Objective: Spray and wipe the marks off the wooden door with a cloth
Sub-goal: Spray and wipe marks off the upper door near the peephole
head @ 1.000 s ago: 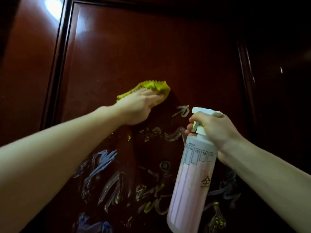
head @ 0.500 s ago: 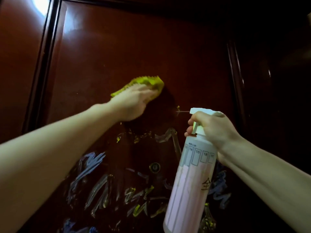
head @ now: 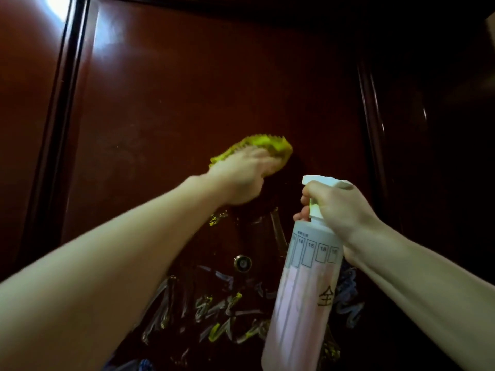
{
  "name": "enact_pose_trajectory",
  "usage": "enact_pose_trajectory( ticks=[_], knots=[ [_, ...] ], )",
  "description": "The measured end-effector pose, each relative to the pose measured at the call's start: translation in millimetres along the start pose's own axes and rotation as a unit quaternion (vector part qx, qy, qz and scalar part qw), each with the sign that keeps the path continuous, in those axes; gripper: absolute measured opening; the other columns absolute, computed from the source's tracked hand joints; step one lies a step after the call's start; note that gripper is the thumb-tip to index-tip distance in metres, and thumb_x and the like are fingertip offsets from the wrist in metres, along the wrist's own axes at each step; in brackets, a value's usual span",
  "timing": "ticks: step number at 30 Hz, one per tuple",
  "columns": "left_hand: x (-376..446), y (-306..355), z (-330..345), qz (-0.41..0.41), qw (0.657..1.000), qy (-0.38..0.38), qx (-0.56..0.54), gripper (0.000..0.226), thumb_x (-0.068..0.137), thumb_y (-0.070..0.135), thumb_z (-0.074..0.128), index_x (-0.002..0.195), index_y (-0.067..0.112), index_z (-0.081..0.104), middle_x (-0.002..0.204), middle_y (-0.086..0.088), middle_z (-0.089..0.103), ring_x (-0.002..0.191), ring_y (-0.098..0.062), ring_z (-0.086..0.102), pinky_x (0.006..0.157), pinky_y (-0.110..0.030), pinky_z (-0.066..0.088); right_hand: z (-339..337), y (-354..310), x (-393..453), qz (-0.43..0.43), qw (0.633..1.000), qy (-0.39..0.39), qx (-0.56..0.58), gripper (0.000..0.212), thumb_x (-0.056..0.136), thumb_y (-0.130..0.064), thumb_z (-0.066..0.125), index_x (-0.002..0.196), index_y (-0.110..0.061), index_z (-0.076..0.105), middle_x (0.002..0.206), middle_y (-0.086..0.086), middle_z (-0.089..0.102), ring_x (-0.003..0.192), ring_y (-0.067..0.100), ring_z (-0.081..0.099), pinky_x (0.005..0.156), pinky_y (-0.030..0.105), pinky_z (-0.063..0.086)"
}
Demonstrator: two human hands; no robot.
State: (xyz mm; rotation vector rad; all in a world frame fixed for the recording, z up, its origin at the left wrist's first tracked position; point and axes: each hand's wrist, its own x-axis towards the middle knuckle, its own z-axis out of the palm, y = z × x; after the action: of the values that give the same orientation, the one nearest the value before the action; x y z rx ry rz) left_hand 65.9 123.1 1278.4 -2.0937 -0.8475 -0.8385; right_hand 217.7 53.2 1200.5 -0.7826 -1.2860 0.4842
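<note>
The dark red wooden door (head: 187, 84) fills the view. My left hand (head: 241, 178) presses a yellow cloth (head: 257, 145) flat against the door's middle panel. Scribbled marks (head: 222, 311) in white, blue and yellow cover the lower panel, below my left forearm. My right hand (head: 337, 207) grips the neck and trigger of a white spray bottle (head: 302, 295) holding pinkish liquid; the bottle hangs upright in front of the door, its nozzle facing left. The bottle hides some of the marks on the right.
A brass peephole (head: 242, 263) sits in the door among the marks. Raised dark mouldings (head: 61, 103) frame the panel on the left and right. A bright light reflection (head: 57, 4) shows at the top left. The far right is in deep shadow.
The white swirl mark near the bottle's nozzle is gone from the door after the cloth passed there. My left hand and cloth sit slightly further right. The bottle has stayed in place.
</note>
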Motion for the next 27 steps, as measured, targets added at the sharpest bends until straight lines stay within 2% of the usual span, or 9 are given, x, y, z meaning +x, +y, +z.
enact_pose_trajectory(
  ticks=[3, 7, 9, 11, 14, 17, 22, 25, 27],
  knots=[
    [4.3, -9.7, 10.9, 0.017, 0.999, 0.038, 0.008, 0.06, 0.092, 0.006, 0.038, 0.148, 0.026, 0.034, 0.158, 0.003, 0.023, 0.147, -0.018, 0.012, 0.118, -0.037, 0.007, 1.0, 0.5, -0.1, 0.008, 0.999, -0.026, 0.043, 0.009, 0.084, -0.014, 0.062, 0.079, -0.006, 0.063, 0.06, 0.008, 0.063, 0.061, 0.021, 0.064, 0.057, 0.029, 0.053],
    [-47.1, -21.7, 30.8, 0.108, 0.993, 0.024, 0.038, 0.06, 0.083, 0.015, 0.037, 0.141, 0.026, 0.046, 0.143, 0.0, 0.042, 0.136, -0.023, 0.027, 0.112, -0.043, 0.027, 6.8, 3.8, -6.7, 0.002, 0.998, -0.05, 0.039, 0.007, 0.083, -0.009, 0.059, 0.077, -0.006, 0.062, 0.06, 0.009, 0.061, 0.06, 0.022, 0.061, 0.051, 0.027, 0.051],
    [-62.2, -42.7, 22.1, 0.078, 0.994, 0.06, 0.057, 0.053, 0.083, 0.015, 0.044, 0.135, 0.02, 0.052, 0.132, -0.008, 0.048, 0.126, -0.032, 0.036, 0.105, -0.049, 0.033, 12.1, 8.3, -10.7, 0.005, 0.998, -0.053, 0.014, 0.011, 0.083, -0.011, 0.058, 0.075, -0.005, 0.062, 0.058, 0.011, 0.062, 0.058, 0.022, 0.061, 0.048, 0.025, 0.051],
    [-67.5, -66.4, 6.3, 0.004, 0.987, 0.138, 0.076, 0.041, 0.087, 0.016, 0.05, 0.127, 0.015, 0.06, 0.124, -0.015, 0.053, 0.113, -0.041, 0.045, 0.095, -0.053, 0.038, 20.1, 11.5, -13.7, 0.012, 0.998, -0.063, 0.018, 0.011, 0.083, -0.012, 0.058, 0.076, -0.005, 0.062, 0.06, 0.011, 0.062, 0.058, 0.021, 0.062, 0.05, 0.025, 0.051],
    [-76.8, -102.8, -17.3, -0.084, 0.971, 0.203, 0.096, 0.039, 0.09, 0.023, 0.05, 0.127, 0.013, 0.059, 0.126, -0.014, 0.054, 0.111, -0.042, 0.047, 0.091, -0.054, 0.038, 37.6, 13.4, -16.7, 0.021, 0.993, -0.1, 0.056, 0.006, 0.084, -0.01, 0.061, 0.086, -0.005, 0.063, 0.067, 0.01, 0.063, 0.066, 0.022, 0.063, 0.054, 0.028, 0.052],
    [-95.1, -126.5, -25.4, -0.086, 0.975, 0.183, 0.097, 0.041, 0.089, 0.01, 0.056, 0.129, 0.008, 0.058, 0.131, -0.017, 0.053, 0.11, -0.044, 0.049, 0.093, -0.056, 0.039, 58.2, 15.0, -19.9, -0.004, 0.993, -0.113, 0.036, 0.003, 0.083, -0.008, 0.059, 0.083, -0.006, 0.062, 0.063, 0.01, 0.063, 0.064, 0.024, 0.062, 0.06, 0.035, 0.052],
    [-133.4, -116.1, -11.3, -0.063, 0.989, 0.121, 0.062, 0.05, 0.074, -0.003, 0.055, 0.123, -0.001, 0.062, 0.121, -0.024, 0.059, 0.104, -0.046, 0.055, 0.097, -0.052, 0.043, 85.7, 21.2, -25.5, -0.003, 0.994, -0.112, 0.016, 0.011, 0.082, -0.012, 0.058, 0.076, -0.004, 0.063, 0.056, 0.01, 0.066, 0.064, 0.026, 0.068, 0.058, 0.029, 0.053],
    [-164.2, -103.5, 8.8, 0.012, 0.991, 0.103, 0.082, 0.055, 0.077, 0.002, 0.049, 0.132, 0.005, 0.057, 0.125, -0.019, 0.058, 0.115, -0.042, 0.051, 0.104, -0.049, 0.038, 98.1, 26.9, -31.4, 0.029, 0.987, -0.142, 0.068, 0.008, 0.083, -0.011, 0.062, 0.083, -0.003, 0.066, 0.065, 0.009, 0.067, 0.065, 0.022, 0.068, 0.058, 0.03, 0.055],
    [-177.8, -96.1, 24.6, 0.076, 0.988, 0.063, 0.116, 0.059, 0.081, 0.01, 0.039, 0.14, 0.011, 0.046, 0.133, -0.015, 0.053, 0.125, -0.035, 0.046, 0.109, -0.045, 0.034, 104.9, 30.2, -34.2, 0.028, 0.987, -0.145, 0.066, 0.006, 0.081, -0.011, 0.063, 0.082, -0.005, 0.065, 0.065, 0.009, 0.066, 0.064, 0.023, 0.065, 0.059, 0.033, 0.054]
  ],
)
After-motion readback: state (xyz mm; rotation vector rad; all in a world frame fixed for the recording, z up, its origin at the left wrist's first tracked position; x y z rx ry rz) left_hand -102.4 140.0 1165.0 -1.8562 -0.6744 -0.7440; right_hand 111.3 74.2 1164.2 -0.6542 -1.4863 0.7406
